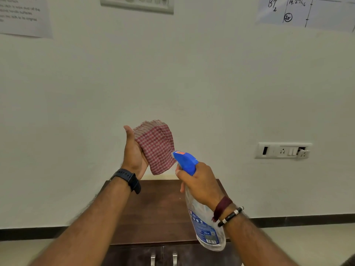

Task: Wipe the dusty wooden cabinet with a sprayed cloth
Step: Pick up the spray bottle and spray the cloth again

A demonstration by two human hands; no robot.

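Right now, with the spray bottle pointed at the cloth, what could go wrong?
1. The blue-nozzled clear spray bottle in the right hand points at the folded red-checked cloth, which has white wall close behind it; spray may miss and wet the wall.
2. The left hand holds the cloth against its palm, so mist may land on the fingers.
3. The white wall socket panel sits to the right; stray spray should stay away from it.

One cloth [156,146], one spray bottle [203,217], one cabinet [159,210] with two handles, two hands, two wall papers, two switch plates.
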